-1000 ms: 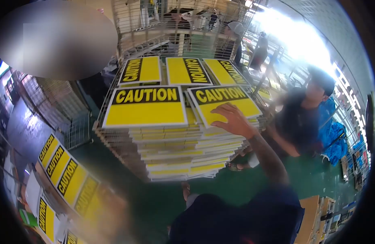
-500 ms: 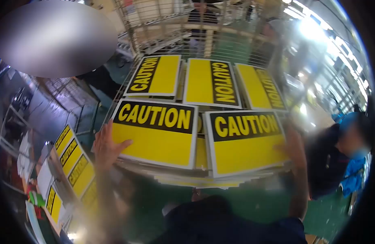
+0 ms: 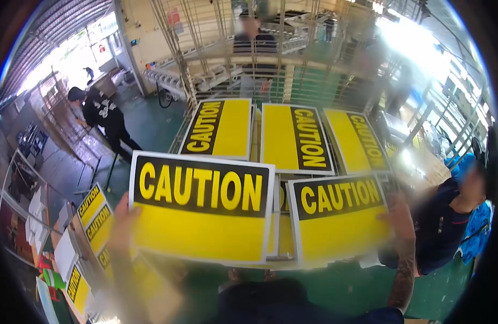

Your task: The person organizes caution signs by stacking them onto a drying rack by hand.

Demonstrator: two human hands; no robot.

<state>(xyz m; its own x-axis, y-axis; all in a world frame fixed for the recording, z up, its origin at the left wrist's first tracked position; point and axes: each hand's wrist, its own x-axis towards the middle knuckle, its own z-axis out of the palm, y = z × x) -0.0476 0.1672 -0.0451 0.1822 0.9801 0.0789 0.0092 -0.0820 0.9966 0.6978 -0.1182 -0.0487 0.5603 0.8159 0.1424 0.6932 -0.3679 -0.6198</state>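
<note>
A yellow and black caution sign (image 3: 200, 229) at the near left is raised and tilted toward me, covering part of the stack. My left hand (image 3: 121, 224) grips its left edge, thumb in front and fingers hidden behind. On the near right lies another caution sign (image 3: 340, 229). My right hand (image 3: 400, 218) is closed at its right edge, with the thumb over the face; the fingers below are hidden. Behind these two are more caution signs, a left one (image 3: 235, 129), a middle one (image 3: 281, 137) and a right one (image 3: 343, 140), on stacks.
A wire cage (image 3: 216, 32) rises behind the stacks. More caution signs (image 3: 99, 221) stand at the lower left. A person (image 3: 440, 221) in dark clothes is close on my right; another person (image 3: 106, 116) bends at the far left. Green floor (image 3: 203, 291) shows below.
The near left caution sign has come up off its stack, lifted by my left hand, which has shifted left and down. My view has tilted up, revealing the person at the far left.
</note>
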